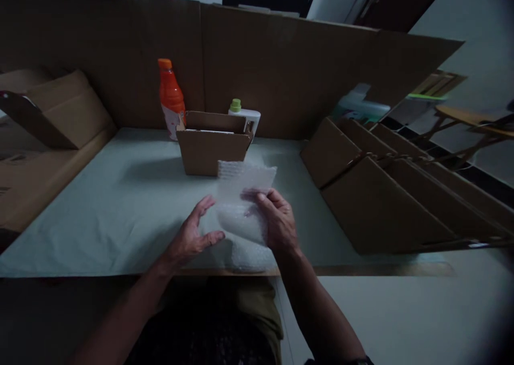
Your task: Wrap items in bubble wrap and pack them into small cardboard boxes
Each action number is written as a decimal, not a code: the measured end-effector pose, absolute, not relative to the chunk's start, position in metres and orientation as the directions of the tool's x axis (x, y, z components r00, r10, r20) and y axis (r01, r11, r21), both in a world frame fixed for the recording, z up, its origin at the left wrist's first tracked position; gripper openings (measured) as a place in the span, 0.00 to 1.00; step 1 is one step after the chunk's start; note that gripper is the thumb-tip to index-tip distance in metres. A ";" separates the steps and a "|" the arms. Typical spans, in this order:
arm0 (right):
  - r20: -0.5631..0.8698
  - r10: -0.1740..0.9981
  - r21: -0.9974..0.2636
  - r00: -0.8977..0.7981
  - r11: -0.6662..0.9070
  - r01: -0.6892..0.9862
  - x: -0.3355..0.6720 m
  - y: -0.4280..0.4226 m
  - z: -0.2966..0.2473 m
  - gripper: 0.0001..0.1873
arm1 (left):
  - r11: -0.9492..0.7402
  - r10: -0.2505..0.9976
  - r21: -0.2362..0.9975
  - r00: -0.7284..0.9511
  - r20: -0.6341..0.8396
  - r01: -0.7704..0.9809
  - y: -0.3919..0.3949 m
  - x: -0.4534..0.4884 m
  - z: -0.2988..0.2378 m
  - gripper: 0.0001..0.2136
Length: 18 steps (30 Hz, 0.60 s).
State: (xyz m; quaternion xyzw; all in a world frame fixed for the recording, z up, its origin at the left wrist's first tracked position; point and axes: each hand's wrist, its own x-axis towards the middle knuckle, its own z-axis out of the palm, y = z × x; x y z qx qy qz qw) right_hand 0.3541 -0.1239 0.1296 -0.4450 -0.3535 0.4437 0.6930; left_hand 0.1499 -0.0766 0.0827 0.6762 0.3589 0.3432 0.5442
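My right hand [281, 220] pinches a sheet of bubble wrap [236, 194] by its right side, above the front of the table. The sheet is translucent and folded or curved, and its lower part hangs toward the table edge. To the left of the wrap, my left hand [196, 231] has its thumb and fingers spread, with nothing between them. Its fingertips come close to the wrap's left edge; whether they touch it I cannot tell. Just beyond the wrap stands a small cardboard box [212, 151] with its top open.
Behind the box are an orange bottle [171, 94] and a white jug with a green cap [235, 106]. Several cardboard boxes [385, 204] stand at the right, beside a teal bottle [359, 108]. Another carton [68, 108] is at the left. A tall cardboard panel [281, 70] closes the back.
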 end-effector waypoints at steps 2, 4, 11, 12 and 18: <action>0.092 0.947 -0.920 0.308 0.199 -0.338 0.343 -0.129 0.142 0.11 | -0.031 0.777 0.996 0.629 -0.029 0.084 -0.081 0.163 0.072 0.36; 0.111 0.945 -0.919 0.307 0.215 -0.330 0.339 -0.129 0.155 0.10 | 0.097 0.704 0.986 0.691 -0.163 0.135 -0.096 0.169 0.062 0.28; 0.216 0.922 -0.968 0.321 0.245 -0.052 0.354 -0.064 0.121 0.13 | 0.498 0.609 0.864 0.738 -0.292 -0.069 -0.167 0.152 0.044 0.20; 0.195 0.929 -0.980 0.313 0.195 0.030 0.357 -0.052 0.105 0.13 | 0.576 0.609 0.810 0.718 -0.337 -0.108 -0.173 0.147 0.042 0.22; 0.125 0.921 -0.942 0.368 -0.007 0.337 0.384 -0.052 0.035 0.18 | 0.776 0.557 0.609 0.633 -0.538 -0.165 -0.178 0.119 0.037 0.24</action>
